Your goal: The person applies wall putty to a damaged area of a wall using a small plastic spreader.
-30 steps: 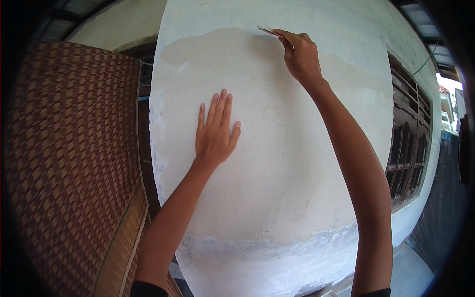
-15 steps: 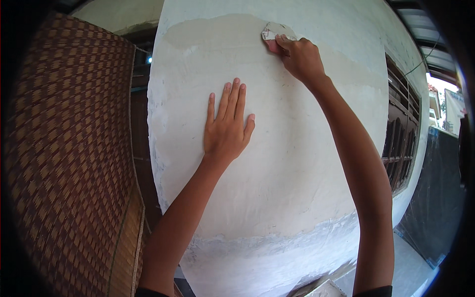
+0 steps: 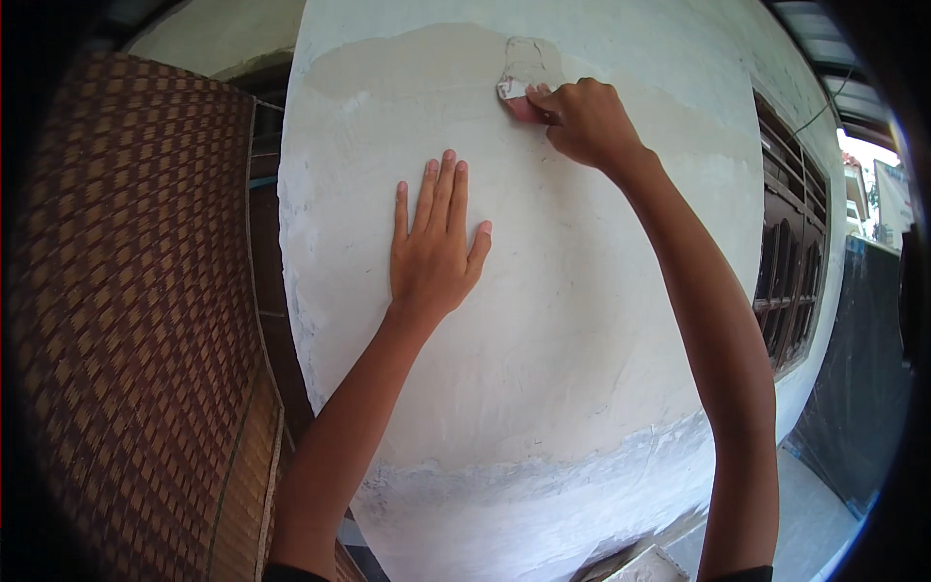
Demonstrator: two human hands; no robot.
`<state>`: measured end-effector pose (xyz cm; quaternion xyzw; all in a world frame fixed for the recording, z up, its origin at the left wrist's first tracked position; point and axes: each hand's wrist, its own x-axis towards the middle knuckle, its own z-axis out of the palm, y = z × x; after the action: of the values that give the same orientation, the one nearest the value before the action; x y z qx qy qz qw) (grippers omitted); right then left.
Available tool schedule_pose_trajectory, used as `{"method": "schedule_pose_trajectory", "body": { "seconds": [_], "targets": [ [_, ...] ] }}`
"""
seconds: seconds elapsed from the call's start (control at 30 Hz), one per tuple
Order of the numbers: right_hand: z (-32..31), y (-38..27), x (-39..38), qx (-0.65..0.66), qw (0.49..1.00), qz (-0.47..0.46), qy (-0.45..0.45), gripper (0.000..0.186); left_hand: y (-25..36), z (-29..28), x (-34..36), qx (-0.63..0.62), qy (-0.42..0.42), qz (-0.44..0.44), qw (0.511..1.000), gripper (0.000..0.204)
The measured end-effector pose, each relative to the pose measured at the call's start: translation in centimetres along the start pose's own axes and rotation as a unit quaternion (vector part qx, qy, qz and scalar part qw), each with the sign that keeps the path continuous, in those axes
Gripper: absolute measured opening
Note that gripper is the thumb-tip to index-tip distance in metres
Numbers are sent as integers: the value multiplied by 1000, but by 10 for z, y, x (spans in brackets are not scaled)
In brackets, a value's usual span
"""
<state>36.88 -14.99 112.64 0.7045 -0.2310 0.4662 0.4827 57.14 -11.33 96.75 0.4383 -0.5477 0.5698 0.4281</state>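
A person's right hand presses a small flat scraper blade against a white plastered wall, high up near the edge of a greyer, darker patch of plaster. The grip is clenched around the tool: the fingers curl over its rear part, and only the pale, pinkish front edge of the blade shows, jutting out to the left of the knuckles and lying flat on the wall. Just above the blade sits a small scraped mark in the plaster. The left hand lies open and flat on the wall, lower down and to the left, fingers spread upward, holding nothing and well apart from the scraper. A woven brown mat hangs at the left; dark barred windows line the wall at the right.
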Motion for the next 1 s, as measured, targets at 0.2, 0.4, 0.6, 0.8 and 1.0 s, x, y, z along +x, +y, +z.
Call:
{"method": "schedule_pose_trajectory", "body": {
  "seconds": [0.2, 0.4, 0.6, 0.8, 1.0],
  "targets": [
    [7, -2, -53, 50, 997, -44, -25, 43, 4, -1, 4, -23, -5, -15, 1000, 67],
    [-20, -2, -67, 70, 996, -42, 20, 34, 13, 1, 13, -61, -11, -27, 998, 67],
    [-34, 9, -39, 187, 971, 76, 126, 13, 10, 0, 17, -51, 0, -17, 999, 65],
    [-21, 36, 1, 365, 883, 270, 120, 32, -4, 4, 17, -42, 9, 4, 999, 65],
    [15, 55, 45, 496, 806, 297, 127, 40, -1, 1, 14, 6, -6, 14, 1000, 65]
  ]
}}
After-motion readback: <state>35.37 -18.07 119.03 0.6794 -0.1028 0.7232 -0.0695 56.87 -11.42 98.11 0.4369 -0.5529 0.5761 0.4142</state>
